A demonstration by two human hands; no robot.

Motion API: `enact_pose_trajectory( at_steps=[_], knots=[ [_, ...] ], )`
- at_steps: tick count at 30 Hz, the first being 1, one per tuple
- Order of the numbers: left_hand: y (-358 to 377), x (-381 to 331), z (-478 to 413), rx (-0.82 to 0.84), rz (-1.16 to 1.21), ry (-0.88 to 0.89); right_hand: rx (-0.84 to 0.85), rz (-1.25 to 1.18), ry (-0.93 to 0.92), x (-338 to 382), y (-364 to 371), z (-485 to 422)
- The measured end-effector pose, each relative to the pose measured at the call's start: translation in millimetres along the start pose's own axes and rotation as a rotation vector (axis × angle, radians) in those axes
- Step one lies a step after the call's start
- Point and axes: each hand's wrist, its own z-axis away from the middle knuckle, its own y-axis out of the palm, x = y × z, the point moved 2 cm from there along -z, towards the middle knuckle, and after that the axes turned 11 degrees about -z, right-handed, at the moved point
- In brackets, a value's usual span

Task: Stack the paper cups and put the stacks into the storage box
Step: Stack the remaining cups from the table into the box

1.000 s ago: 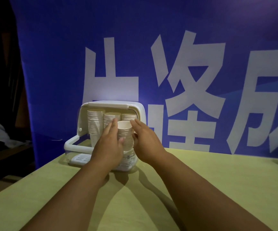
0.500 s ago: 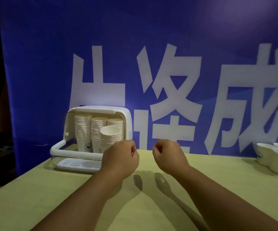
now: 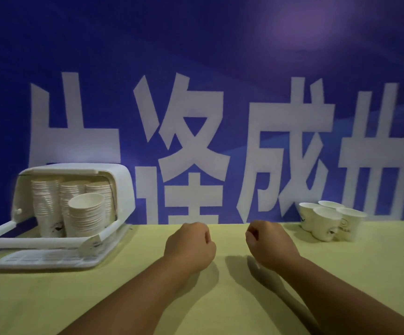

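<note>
my left grip + right grip: both curled, holding zilch (over the desk) | cup stacks in storage box

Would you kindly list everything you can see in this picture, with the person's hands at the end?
storage box: one, white, left end of the table, front open
paper cup stacks: four, white, upright inside the storage box, three behind, one in front
loose paper cups: four visible, white with dark print, right end of the table
table: one, yellow-green, under everything
banner: one, blue with white characters, behind the table
left hand: curled, empty, mid-table
right hand: curled, empty, beside the left hand
</note>
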Motion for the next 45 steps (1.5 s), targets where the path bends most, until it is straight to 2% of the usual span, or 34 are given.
enact_pose_trajectory(
  at_steps=[8,13,17,19,22,26,30,38,42,45],
  knots=[
    [49.4,-98.6,-27.7,0.051,0.081,0.085,-0.083,0.015,0.134,-102.7,-61.2,-1.4],
    [78.9,-157.4,-42.0,0.078,0.116,0.141,-0.162,0.059,0.095,-152.0,-100.9,-12.6],
    [108.9,-205.4,-46.7,0.252,0.176,0.196,-0.364,0.021,0.181,-189.7,-116.0,-13.2],
    [120.4,-227.8,-48.6,0.325,0.151,0.26,-0.369,-0.02,0.23,-205.8,-115.4,-11.0],
    [132.8,-253.0,-56.5,0.283,0.07,0.34,-0.298,-0.041,0.226,-218.0,-115.5,-13.9],
    [147.9,-268.8,-65.2,0.164,0.042,0.339,-0.189,-0.048,0.198,-226.4,-114.3,-19.7],
    [153.1,-269.8,-64.3,0.109,0.084,0.363,-0.3,-0.106,0.18,-219.2,-113.3,-23.6],
    [155.8,-259.9,-64.1,0.064,0.148,0.279,-0.355,-0.236,0.256,-215.7,-113.6,-22.3],
    [145.3,-249.5,-58.8,-0.003,0.219,0.192,-0.403,-0.201,0.27,-197.1,-111.1,-18.6],
    [130.0,-232.1,-53.5,-0.052,0.272,0.116,-0.388,-0.13,0.212,-177.7,-107.5,-11.6]
  ],
)
